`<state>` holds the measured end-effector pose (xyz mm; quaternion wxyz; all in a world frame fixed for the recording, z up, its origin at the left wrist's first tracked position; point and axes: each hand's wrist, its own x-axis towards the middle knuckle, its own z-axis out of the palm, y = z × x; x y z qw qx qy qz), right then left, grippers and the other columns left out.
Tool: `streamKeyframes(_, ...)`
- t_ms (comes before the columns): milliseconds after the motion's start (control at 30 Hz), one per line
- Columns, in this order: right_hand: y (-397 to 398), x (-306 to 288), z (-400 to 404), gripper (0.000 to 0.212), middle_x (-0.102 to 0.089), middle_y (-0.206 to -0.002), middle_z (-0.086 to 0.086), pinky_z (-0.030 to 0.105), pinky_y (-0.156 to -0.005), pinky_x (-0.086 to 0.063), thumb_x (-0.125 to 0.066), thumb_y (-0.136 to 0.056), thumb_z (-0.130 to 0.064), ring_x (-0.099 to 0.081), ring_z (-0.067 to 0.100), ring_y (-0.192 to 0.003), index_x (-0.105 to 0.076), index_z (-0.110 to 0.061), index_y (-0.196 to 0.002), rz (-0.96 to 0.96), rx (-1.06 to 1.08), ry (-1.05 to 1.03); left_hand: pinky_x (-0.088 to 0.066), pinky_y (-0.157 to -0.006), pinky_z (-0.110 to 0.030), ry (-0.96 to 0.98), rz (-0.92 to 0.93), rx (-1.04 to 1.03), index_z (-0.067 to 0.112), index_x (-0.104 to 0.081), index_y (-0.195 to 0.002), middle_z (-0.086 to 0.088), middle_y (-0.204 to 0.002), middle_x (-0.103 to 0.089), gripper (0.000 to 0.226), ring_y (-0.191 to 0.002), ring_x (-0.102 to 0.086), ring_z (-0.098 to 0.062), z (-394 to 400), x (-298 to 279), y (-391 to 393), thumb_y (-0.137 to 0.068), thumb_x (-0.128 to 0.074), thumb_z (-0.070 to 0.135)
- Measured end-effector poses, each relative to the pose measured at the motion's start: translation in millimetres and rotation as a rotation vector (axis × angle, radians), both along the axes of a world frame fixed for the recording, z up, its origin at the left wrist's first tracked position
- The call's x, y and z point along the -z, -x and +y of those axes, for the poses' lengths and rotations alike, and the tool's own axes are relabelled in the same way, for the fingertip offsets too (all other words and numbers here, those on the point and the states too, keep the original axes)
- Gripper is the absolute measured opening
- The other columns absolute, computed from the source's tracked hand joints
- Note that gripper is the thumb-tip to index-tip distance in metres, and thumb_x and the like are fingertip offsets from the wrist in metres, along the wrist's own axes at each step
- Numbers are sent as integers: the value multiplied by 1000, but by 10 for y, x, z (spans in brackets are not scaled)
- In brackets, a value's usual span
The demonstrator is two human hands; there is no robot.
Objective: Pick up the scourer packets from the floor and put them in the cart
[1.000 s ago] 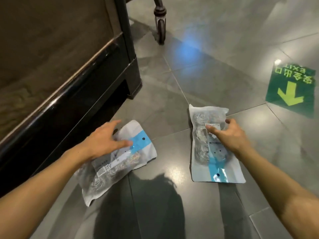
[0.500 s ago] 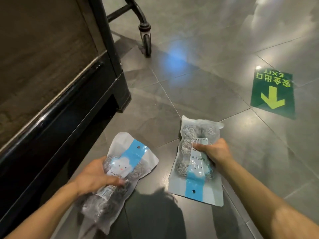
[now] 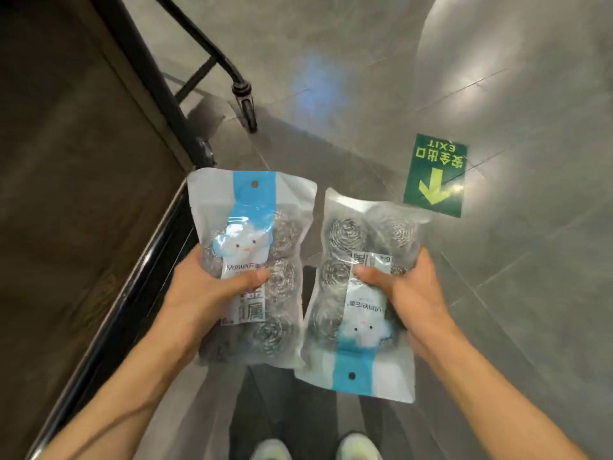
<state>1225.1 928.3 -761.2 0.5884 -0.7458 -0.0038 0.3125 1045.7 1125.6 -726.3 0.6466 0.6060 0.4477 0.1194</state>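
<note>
Head view, looking down. The left hand (image 3: pixel 212 293) grips the left scourer packet (image 3: pixel 252 270) from its left edge, the thumb lying across the printed label on the front and the fingers curled behind the bag, out of sight. This packet is held upright in the air, its blue header strip and hang hole at the top, the steel scourers visible through the clear film below. The right hand (image 3: pixel 408 293) grips the right scourer packet (image 3: pixel 361 293) from its right edge, the thumb pressed on the label at mid-height and the fingers wrapped round the far side. This second packet is inverted, with the blue strip and hang hole at the bottom and the cloud figure upside down. The two packets sit side by side, their inner edges close together or just touching near the lower part; which one cannot be told. Both are clear of the grey tiled floor (image 3: pixel 497 293). To the left stands the cart (image 3: pixel 139 270), its black rail running diagonally just beside the left forearm, with a brown panel within it. A black caster wheel (image 3: pixel 247 107) rests on the tiles further ahead. A green exit sign (image 3: pixel 434 175) with a yellow arrow lies on the floor beyond the right packet. Two shoe toes (image 3: pixel 356 448) show at the bottom edge.
</note>
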Motion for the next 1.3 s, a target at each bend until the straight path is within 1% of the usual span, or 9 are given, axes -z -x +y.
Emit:
streamKeyframes(133,-79,-1692,-197,69,-77,-113,0,53,-94,-60,-93,-67,-4,-76,21,-102,-58,-18,-125,-59,46,-41,-59,-90,-41,-27,-6,36,28,-67,-122,7,-108,-79,59,-97,-77,-15,-117,-1594,-123,-69,-90,17)
streamKeyframes(333,-109,-4439,-520,65,-78,-110,1,42,-82,-64,-90,-70,0,-77,21,-98,-58,-17,-125,-134,42,-129,-58,-90,-50,-87,-90,26,25,-70,-118,-1,-106,-80,54,-96,-78,-24,-261,-4178,-215,-70,-91,12)
streamKeyframes(533,136,-6413,-834,68,-77,-111,0,51,-90,-61,-95,-66,-7,-76,21,-99,-56,-24,-119,-290,41,-133,-60,-78,-33,-198,-209,124,20,-71,-113,2,-98,-81,49,-93,-78,-20,-503,-6095,-80,-71,-89,5)
streamKeyframes(633,344,-6905,-892,70,-78,-110,-1,50,-91,-61,-98,-63,-14,-76,19,-99,-58,-27,-119,-363,67,-134,-59,-91,-45,-219,-283,185,22,-69,-120,2,-106,-80,59,-99,-77,-19,-584,-6579,-23,-68,-93,12)
streamKeyframes(767,599,-7264,-982,80,-77,-113,3,53,-89,-61,-100,-55,-28,-77,24,-100,-59,-23,-123,-397,140,-170,-58,-94,-44,-271,-356,249,28,-66,-124,10,-112,-78,73,-104,-74,-12,-637,-6939,18,-59,-98,29)
streamKeyframes(867,775,-7418,-1094,75,-77,-113,2,54,-90,-61,-100,-58,-18,-77,24,-101,-58,-24,-121,-410,226,-188,-59,-89,-35,-247,-387,314,26,-66,-123,13,-108,-78,65,-99,-75,-6,-680,-7072,12,-66,-95,16)
streamKeyframes(1067,1005,-7634,-1573,71,-78,-112,2,55,-91,-60,-96,-64,-9,-76,25,-102,-59,-24,-122,-413,427,-174,-59,-77,-30,-153,-402,503,25,-66,-119,10,-102,-80,62,-92,-77,-10,-1028,-7283,-301,-64,-95,17)
streamKeyframes(1200,1060,-7771,-2034,65,-79,-108,1,43,-76,-65,-92,-68,-4,-78,21,-95,-60,-22,-122,-426,582,-145,-61,-79,-36,-84,-412,636,24,-66,-118,6,-101,-80,63,-90,-78,-14,-1462,-7355,-626,-63,-95,15)
streamKeyframes(1300,1020,-7859,-2399,61,-80,-104,0,37,-70,-65,-90,-69,-1,-79,18,-88,-62,-21,-119,-441,698,-138,-59,-74,-32,-54,-429,712,26,-66,-113,9,-97,-80,55,-86,-78,-13,-1827,-7401,-849,-67,-93,13)
